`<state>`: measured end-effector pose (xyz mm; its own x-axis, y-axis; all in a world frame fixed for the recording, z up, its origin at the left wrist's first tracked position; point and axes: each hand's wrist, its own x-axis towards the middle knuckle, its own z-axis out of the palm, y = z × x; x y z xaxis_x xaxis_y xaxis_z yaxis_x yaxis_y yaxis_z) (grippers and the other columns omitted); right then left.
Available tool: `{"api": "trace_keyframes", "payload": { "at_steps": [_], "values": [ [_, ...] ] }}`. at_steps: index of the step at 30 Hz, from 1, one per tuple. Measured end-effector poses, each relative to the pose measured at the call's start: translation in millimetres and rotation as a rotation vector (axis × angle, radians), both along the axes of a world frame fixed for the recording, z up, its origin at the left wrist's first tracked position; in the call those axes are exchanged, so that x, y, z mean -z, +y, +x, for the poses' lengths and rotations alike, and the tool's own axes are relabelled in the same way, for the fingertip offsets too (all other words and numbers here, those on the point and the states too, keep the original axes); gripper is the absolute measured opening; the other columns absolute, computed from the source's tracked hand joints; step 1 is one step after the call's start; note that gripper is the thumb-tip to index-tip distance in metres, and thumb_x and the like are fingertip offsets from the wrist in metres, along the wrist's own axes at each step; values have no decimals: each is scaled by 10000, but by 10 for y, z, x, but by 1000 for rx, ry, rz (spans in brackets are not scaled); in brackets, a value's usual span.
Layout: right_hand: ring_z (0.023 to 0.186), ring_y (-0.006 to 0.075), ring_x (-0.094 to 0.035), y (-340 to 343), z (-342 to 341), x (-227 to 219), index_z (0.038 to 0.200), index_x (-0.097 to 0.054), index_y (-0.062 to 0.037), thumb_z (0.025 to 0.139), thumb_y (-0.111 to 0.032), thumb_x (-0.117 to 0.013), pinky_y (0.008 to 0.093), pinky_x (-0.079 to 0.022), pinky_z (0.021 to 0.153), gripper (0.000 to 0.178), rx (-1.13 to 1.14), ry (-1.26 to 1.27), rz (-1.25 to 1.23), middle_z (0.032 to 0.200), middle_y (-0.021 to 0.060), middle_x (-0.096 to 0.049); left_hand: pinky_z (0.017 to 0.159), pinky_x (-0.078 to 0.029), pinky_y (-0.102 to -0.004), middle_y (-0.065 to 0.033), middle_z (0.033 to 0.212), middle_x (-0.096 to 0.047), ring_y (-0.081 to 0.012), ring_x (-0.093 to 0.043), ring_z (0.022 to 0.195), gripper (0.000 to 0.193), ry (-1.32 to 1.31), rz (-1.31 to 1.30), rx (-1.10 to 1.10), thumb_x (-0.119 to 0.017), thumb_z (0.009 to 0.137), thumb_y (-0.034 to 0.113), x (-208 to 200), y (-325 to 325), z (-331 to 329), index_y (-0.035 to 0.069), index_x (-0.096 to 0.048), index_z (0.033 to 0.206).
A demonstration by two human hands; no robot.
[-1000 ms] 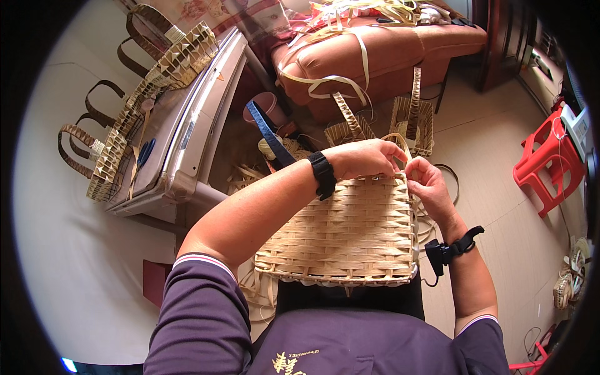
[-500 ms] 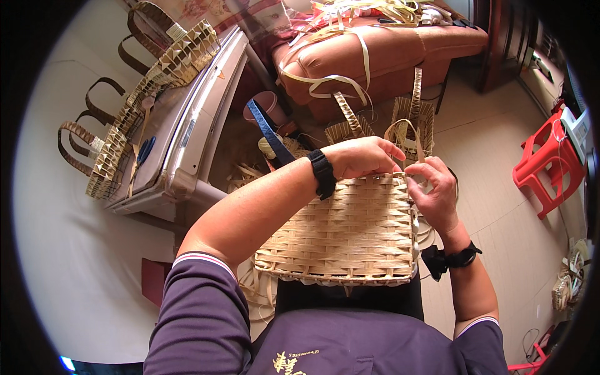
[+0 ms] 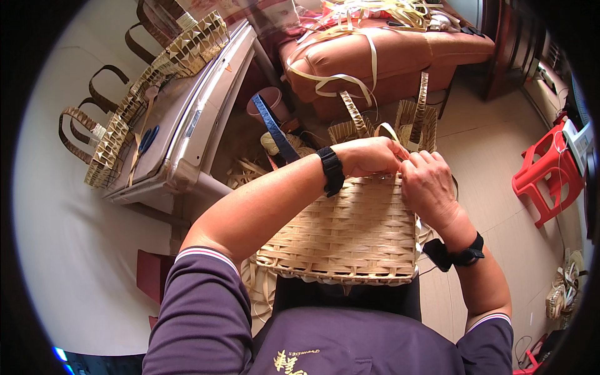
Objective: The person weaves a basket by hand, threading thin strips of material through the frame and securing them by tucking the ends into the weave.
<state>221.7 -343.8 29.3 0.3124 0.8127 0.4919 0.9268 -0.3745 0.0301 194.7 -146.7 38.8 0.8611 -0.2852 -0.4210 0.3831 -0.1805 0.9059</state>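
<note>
A tan woven basket (image 3: 337, 231) rests on my lap, its flat woven side facing me. At its far right corner my two hands meet. My left hand (image 3: 372, 156) reaches across the far edge with bent fingers, pinched close to the corner. My right hand (image 3: 429, 187) is closed at that same corner, knuckles up, its fingertips against those of the left. A pale flat strip (image 3: 389, 131) loops up from between the fingers. The fingertips cover the exact spot where the strip meets the basket edge.
Two small handled baskets (image 3: 415, 125) stand beyond my hands, before a brown sofa (image 3: 387, 56) heaped with loose strips (image 3: 375, 14). Left, a table (image 3: 165, 125) carries handled baskets (image 3: 109, 147) and blue-handled scissors (image 3: 147, 140). A red stool (image 3: 550, 175) stands right.
My right hand has turned over and closed in against the left at the corner. The left fingers have bent down. The strip's loop has become lower and narrower.
</note>
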Motion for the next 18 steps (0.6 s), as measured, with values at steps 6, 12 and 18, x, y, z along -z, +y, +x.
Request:
{"api": "trace_keyframes", "payload": {
  "at_steps": [6, 12, 18],
  "values": [
    [831, 293, -639, -98, 153, 31, 861, -610, -47, 817, -77, -678, 419, -516, 777, 86, -84, 336, 200, 864, 117, -626, 742, -527, -271, -43, 889, -707, -111, -644, 792, 418, -309, 365, 10, -712, 826, 67, -219, -132, -160, 33, -708, 1243],
    [762, 39, -547, -196, 151, -178, 948, -635, -9, 955, -13, -628, 215, -457, 680, 11, -285, 1203, 630, 841, -23, -587, 805, -567, -382, -126, 960, -748, -254, -728, 911, 300, -553, 779, 75, -813, 793, 207, -272, -124, -182, 99, -791, 1072],
    [792, 31, -547, -304, 261, -222, 964, -653, -22, 967, -62, -657, 196, -457, 756, 40, -373, 1375, 860, 879, -34, -629, 823, -552, -346, -83, 992, -754, -190, -695, 884, 230, -483, 574, 115, -802, 866, 251, -384, -155, -178, 91, -795, 1030]
  ]
}}
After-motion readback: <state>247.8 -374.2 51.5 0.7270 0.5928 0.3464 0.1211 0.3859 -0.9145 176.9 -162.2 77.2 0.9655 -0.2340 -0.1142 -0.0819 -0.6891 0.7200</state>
